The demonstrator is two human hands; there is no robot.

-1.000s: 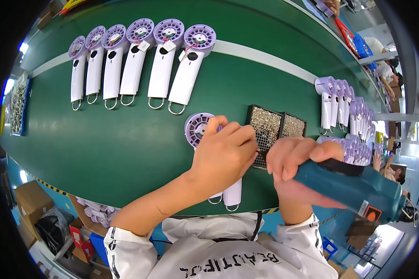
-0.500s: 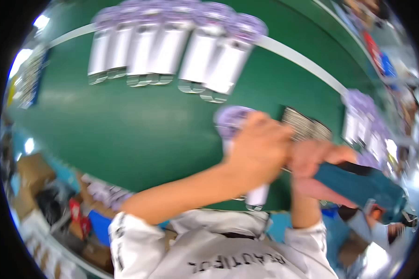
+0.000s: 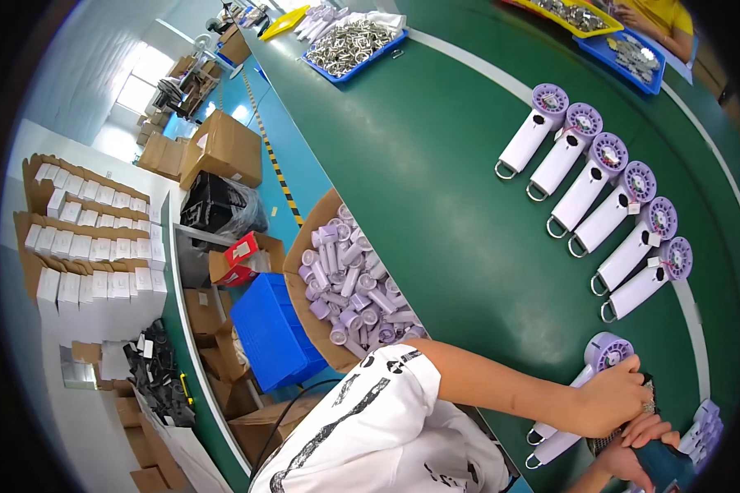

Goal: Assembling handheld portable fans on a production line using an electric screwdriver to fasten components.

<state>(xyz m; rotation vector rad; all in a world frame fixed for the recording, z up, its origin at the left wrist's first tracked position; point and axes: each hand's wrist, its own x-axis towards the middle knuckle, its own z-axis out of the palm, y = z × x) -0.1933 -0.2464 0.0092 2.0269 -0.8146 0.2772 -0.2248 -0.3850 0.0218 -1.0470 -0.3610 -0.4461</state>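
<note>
My left hand (image 3: 612,401) is closed, its fingertips bent over something dark and small that I cannot make out. Beside it, a handheld fan (image 3: 608,352) with a purple head lies partly under my wrist. A second white handle (image 3: 553,449) with a metal loop shows below my forearm. Close against the left hand, my right hand (image 3: 637,452) wraps round a dark teal tool (image 3: 664,467), cut off by the view's rim. A dark, finely patterned block (image 3: 602,442) shows between the hands. Farther up the green table, several white-handled fans (image 3: 588,193) lie in a slanting row.
A blue tray of metal loops (image 3: 352,49) stands at the table's far end. Another blue tray (image 3: 633,59) holds flat metal parts near a person in yellow. Left of the table are a carton of purple fan parts (image 3: 353,287) and a blue bin (image 3: 275,333).
The view has swung left, so the fan row and both hands now appear farther right. My hands remain close together, the right one still round the teal tool.
</note>
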